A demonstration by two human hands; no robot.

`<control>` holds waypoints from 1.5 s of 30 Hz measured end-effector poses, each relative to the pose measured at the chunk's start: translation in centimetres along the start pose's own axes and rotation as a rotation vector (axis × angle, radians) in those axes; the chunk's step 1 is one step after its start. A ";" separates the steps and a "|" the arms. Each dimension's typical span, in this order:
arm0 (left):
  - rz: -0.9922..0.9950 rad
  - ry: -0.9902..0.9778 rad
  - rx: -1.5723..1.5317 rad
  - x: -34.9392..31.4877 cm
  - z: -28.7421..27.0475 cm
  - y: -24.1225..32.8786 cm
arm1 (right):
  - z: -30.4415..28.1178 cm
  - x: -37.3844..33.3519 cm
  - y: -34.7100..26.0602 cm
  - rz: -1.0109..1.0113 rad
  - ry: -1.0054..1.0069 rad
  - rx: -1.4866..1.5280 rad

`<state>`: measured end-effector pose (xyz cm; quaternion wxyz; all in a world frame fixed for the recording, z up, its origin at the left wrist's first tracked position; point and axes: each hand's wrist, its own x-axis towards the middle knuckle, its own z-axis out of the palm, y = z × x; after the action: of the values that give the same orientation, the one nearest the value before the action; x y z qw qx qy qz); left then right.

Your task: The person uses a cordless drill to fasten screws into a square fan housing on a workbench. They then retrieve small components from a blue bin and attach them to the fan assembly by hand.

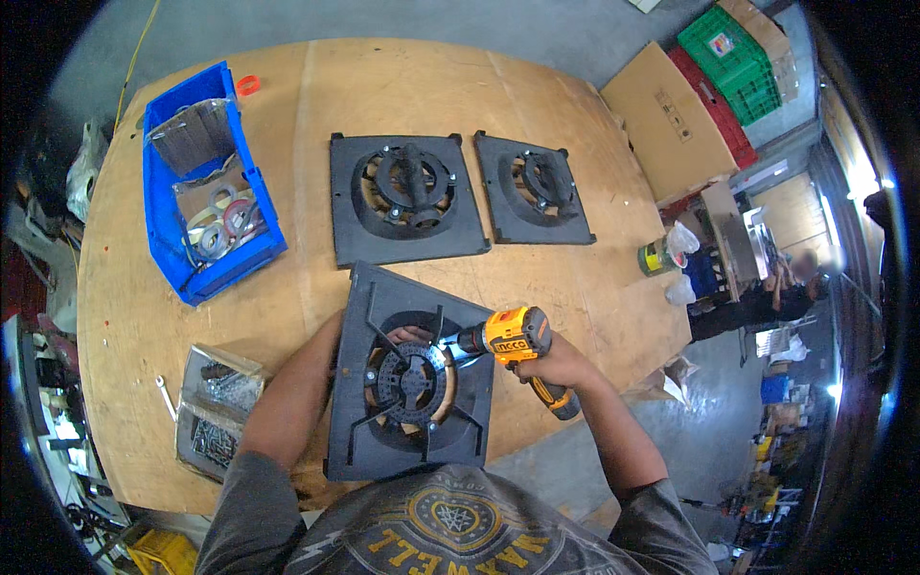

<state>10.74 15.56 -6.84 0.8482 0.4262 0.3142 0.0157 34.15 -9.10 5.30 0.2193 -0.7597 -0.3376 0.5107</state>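
A black square cast-metal gas burner (347, 422), with pan supports and a round ring in its middle, lies at the table's near edge against my body. My left hand (413, 334) reaches under its left side; some fingers show through the round opening, closed on the burner, the rest hidden. In my right hand (563, 364) is a yellow and black cordless drill (514, 333), gripped by its handle. Its bit points left, meeting the burner near the right of the ring, where a bright light shines. Two similar burners, one left (350, 230) and one right (503, 196), lie farther off.
A blue bin (259, 251) with tape rolls stands at the left. Near my left arm are a box of bolts (218, 402) and a wrench (166, 395). A green container (655, 259) stands by the right edge, below a cardboard box (661, 134). Another person is far right.
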 end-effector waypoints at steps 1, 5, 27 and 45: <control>0.002 -0.003 0.007 -0.2 0.0 -0.3 | 0.1 -0.1 -0.1 -0.001 0.000 0.030; 0.024 -0.003 0.043 -0.4 -0.1 -0.7 | 0.5 -0.1 -0.1 0.005 0.005 0.098; 0.087 0.046 0.169 -1.5 1.3 -2.2 | -1.4 2.2 0.4 -0.119 -0.085 -0.191; 0.203 0.193 0.277 -3.3 0.9 -2.6 | -2.7 2.1 -3.0 -0.213 -0.137 -0.337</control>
<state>7.97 12.33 -6.61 0.7413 0.5649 0.3489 0.0984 36.34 -5.52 7.04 0.1187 -0.7092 -0.5107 0.4713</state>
